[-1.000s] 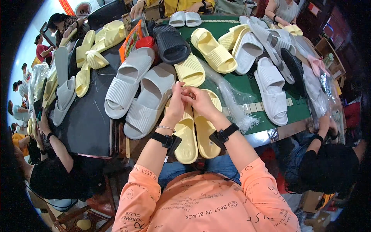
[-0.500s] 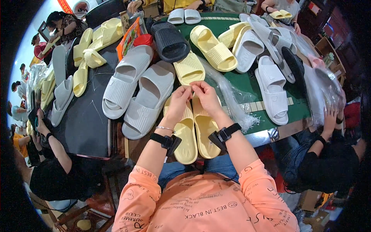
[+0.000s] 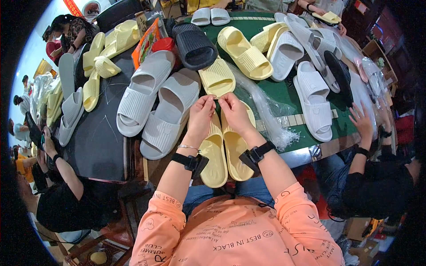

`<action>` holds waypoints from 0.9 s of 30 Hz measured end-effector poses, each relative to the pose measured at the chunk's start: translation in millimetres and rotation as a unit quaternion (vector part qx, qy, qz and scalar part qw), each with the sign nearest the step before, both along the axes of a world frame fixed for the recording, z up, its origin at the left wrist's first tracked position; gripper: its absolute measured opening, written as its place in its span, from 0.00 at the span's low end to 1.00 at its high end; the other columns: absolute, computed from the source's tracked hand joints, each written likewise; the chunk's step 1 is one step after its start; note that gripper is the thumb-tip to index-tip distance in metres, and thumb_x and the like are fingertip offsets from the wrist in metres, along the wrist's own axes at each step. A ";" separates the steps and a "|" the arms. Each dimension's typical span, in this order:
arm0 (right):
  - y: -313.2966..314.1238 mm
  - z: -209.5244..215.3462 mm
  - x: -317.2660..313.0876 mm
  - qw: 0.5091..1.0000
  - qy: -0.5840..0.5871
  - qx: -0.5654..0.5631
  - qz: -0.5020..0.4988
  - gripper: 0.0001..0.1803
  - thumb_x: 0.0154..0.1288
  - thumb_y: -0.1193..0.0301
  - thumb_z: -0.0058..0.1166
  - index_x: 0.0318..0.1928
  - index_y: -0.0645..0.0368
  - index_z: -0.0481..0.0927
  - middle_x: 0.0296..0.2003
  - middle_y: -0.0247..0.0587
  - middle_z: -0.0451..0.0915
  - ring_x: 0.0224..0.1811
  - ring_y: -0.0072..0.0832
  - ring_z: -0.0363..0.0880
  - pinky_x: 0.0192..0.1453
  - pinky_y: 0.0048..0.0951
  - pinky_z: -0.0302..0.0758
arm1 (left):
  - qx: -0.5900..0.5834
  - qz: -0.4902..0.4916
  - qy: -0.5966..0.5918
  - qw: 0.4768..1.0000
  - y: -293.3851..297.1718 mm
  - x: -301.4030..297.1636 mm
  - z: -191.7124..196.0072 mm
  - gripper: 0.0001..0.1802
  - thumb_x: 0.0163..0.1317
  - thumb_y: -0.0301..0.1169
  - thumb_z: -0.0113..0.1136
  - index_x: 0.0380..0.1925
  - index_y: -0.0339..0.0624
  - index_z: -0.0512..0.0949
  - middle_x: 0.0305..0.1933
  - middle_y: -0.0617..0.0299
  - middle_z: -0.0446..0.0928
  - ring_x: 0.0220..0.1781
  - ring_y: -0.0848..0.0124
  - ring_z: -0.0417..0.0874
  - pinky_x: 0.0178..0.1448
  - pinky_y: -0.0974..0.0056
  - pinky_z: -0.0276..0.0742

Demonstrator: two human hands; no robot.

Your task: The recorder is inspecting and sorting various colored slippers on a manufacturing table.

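Note:
Over a pair of pale yellow slide sandals [image 3: 214, 155] at the table's near edge, my left hand [image 3: 202, 114] and my right hand [image 3: 234, 113] are held close together. Each is pinched, thumb against forefinger. Something thin and tiny spans the small gap between the fingertips, too small to make out. Both hands cover the upper part of the yellow pair. Just beyond my fingertips lies another yellow slide [image 3: 218, 77]. To the right is a bundle of clear thin plastic strands [image 3: 270, 126] with frayed-looking ends.
Two grey slides [image 3: 171, 115] lie left of my hands, with a black slide [image 3: 195, 46] behind. An orange packet [image 3: 148, 42] stands near a red object. White slides [image 3: 314, 102] and clear plastic bags [image 3: 377, 88] are on the right. Co-workers sit on both sides; one hand [image 3: 361, 119] reaches over the right edge.
My fingertips have moved slightly apart, showing a small gap with something thin in it. The co-worker's hand at right has moved left, fingers spread over the table edge.

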State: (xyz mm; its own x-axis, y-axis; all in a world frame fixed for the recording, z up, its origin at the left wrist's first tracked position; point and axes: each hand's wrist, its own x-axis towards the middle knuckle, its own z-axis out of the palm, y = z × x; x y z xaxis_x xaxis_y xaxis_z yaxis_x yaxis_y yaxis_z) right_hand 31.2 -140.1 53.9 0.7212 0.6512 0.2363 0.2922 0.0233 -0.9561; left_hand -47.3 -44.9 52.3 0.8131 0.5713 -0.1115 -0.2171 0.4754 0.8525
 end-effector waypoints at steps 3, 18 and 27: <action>1.0 -1.7 -0.2 1.000 0.002 0.002 0.001 0.09 0.63 0.69 0.47 0.33 0.63 0.70 0.24 0.41 0.73 0.26 0.25 0.70 0.31 0.26 0.68 | 0.007 0.000 -0.005 1.000 2.2 0.0 -4.3 0.08 0.63 0.33 0.51 0.38 0.41 0.72 0.23 0.73 0.67 0.21 0.85 0.61 0.27 0.78 0.56; 3.1 -9.4 2.9 0.999 0.027 0.022 0.006 0.09 0.62 0.69 0.48 0.31 0.63 0.70 0.22 0.39 0.73 0.23 0.23 0.69 0.29 0.26 0.67 | 0.058 0.027 0.028 0.998 -4.3 2.8 1.2 0.07 0.61 0.31 0.54 0.35 0.41 0.73 0.24 0.73 0.69 0.22 0.86 0.62 0.27 0.79 0.57; 4.6 -13.8 -0.7 0.999 0.035 0.012 -0.006 0.09 0.62 0.70 0.48 0.30 0.64 0.70 0.21 0.40 0.73 0.23 0.23 0.69 0.30 0.26 0.68 | 0.074 0.017 0.053 0.996 -3.3 4.5 -4.0 0.07 0.60 0.32 0.55 0.34 0.41 0.74 0.23 0.74 0.69 0.21 0.84 0.64 0.26 0.78 0.58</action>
